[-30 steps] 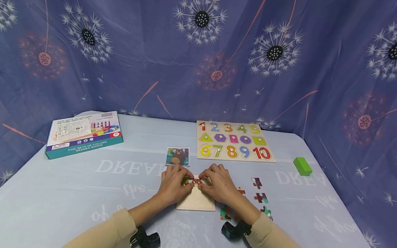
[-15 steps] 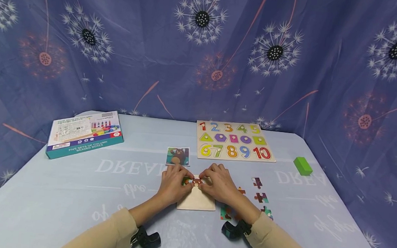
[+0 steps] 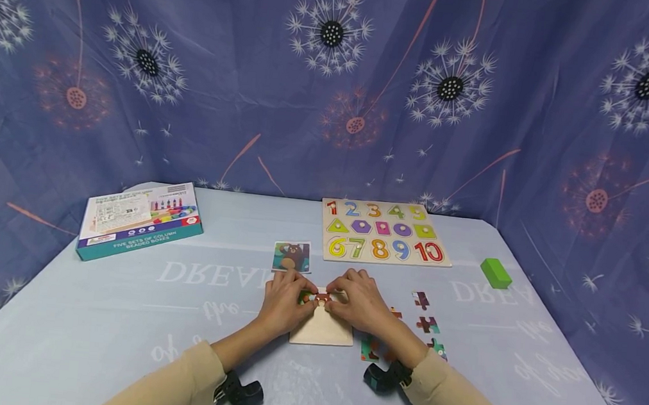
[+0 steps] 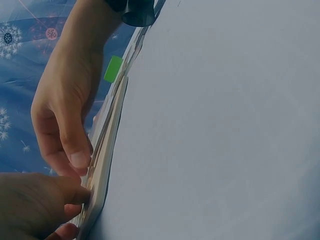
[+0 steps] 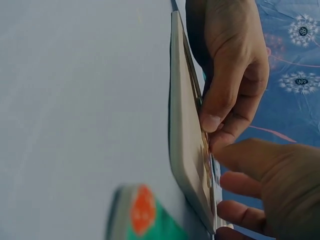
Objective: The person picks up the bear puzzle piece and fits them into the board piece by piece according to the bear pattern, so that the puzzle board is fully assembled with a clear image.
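A small wooden puzzle board [image 3: 321,331] lies on the table between both hands, its lower part bare wood. Near its top edge sits a brown jigsaw piece [image 3: 322,299] printed with a bear's face, and a greenish piece [image 3: 303,296] shows beside it, partly under the fingers. My left hand [image 3: 284,300] pinches at the bear-face piece from the left with thumb and forefinger. From the right, my right hand [image 3: 358,300] does the same, its thumb and forefinger at the piece's other edge. Fingertips of the two hands nearly meet in the left wrist view, over the board's edge [image 4: 107,160].
Several loose jigsaw pieces [image 3: 428,324] lie right of the board, some partly behind the right forearm. A bear picture card [image 3: 291,255] lies beyond the left hand. Farther back are a number puzzle board [image 3: 387,232], a green block [image 3: 495,273] and a boxed bead set [image 3: 140,220].
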Available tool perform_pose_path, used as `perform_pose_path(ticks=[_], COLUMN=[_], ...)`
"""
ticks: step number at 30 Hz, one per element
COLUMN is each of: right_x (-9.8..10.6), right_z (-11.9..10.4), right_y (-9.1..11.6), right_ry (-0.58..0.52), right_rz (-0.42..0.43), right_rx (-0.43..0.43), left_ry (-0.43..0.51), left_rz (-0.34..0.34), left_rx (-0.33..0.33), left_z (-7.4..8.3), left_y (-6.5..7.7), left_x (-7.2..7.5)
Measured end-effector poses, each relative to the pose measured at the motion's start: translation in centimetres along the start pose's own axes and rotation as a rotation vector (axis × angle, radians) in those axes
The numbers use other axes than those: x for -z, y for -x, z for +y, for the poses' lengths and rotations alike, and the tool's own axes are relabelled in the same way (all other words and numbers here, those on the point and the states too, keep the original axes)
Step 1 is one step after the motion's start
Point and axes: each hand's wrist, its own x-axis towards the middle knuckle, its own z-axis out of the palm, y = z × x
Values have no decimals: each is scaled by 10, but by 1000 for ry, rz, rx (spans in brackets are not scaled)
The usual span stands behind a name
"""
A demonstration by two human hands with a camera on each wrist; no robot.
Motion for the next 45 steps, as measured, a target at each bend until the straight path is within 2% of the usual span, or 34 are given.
perform_pose_path(ticks=[7,13,20,24,28,37,45], right_x=[13,27,46,57,64,76,81], right_z=[2,14,41,59,78,114,137], right_y=[3,7,18,27,36,51,61], right_ry=[-42,-82,-82,-81,-77,-45,-12], right_rz=[12,29,22,19,19,-23,-21], right_rx=[-15,-34,-67,-104,-122,-178,-140], left_ry=[-3,-8,8,38,24,16,19], left_rz=[-3,7,79,40,6,-3,-6], left_rx=[-2,-9,-71,-30,0,8,14], left_z=[0,0,1,1,0,2,2], left_y=[1,2,4,3,1,2,2], left_x=[0,0,-1,-1,-2,1,1])
